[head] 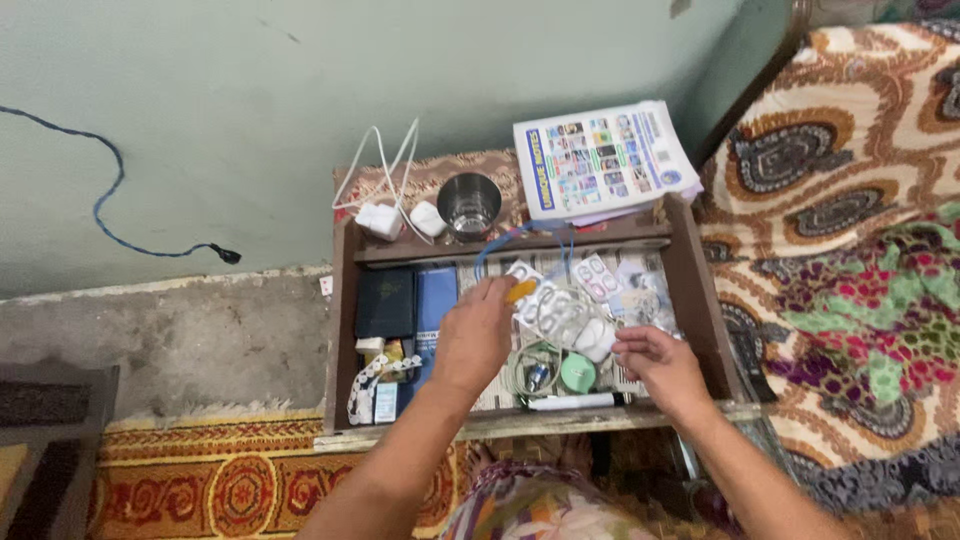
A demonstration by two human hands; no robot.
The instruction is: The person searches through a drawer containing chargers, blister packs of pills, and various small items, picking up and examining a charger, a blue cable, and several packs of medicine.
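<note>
An open wooden drawer is pulled out in front of me, full of small items. My left hand is over its middle, pinching a small orange object between thumb and fingers. My right hand hovers over the drawer's right side, fingers bent, nearest a white charger block and coiled white cables. Whether it holds anything is unclear. Pill blister packs lie at the back, a blue cable loops above them, and a round green item and a white pen lie near the front.
Dark booklets and a blue one fill the drawer's left side. On the cabinet top stand a steel cup, white chargers and a printed booklet. A patterned bedspread lies right, a rug below left.
</note>
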